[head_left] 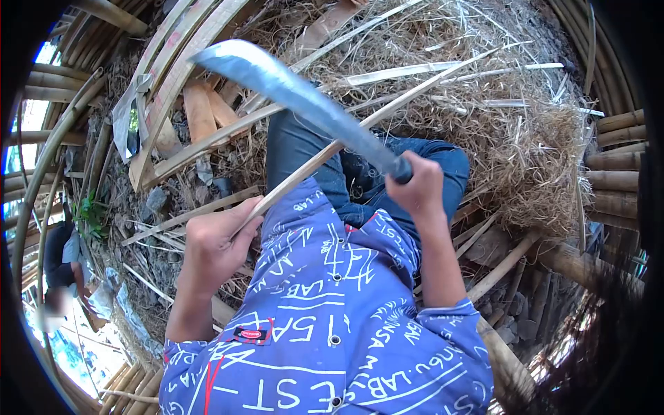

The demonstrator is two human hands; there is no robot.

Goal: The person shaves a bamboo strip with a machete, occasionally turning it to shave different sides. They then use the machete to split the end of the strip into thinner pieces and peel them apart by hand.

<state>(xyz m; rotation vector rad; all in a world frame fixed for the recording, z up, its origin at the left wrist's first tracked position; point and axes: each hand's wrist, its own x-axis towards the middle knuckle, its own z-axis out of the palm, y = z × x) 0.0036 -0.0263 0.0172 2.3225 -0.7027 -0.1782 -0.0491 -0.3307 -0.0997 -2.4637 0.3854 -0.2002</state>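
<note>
The machete (297, 97) in the right hand (415, 187) has a smooth metal blade, grey-blue with a dull sheen; its handle is hidden inside the grip. The bamboo strip (294, 180) pinched in the left hand (218, 245) is pale and dry, matt and fibrous. The shirt (332, 325) is matt blue cloth printed with white lettering, with small shiny studs; the jeans (297, 149) are dark denim. At 1 o'clock the shavings (526, 138) look straw-like and rough; at 3 o'clock the bamboo poles (615, 159) are smooth and tan

Left hand (214, 249) fisted low; right hand (415, 188) clenched, raised.
</note>
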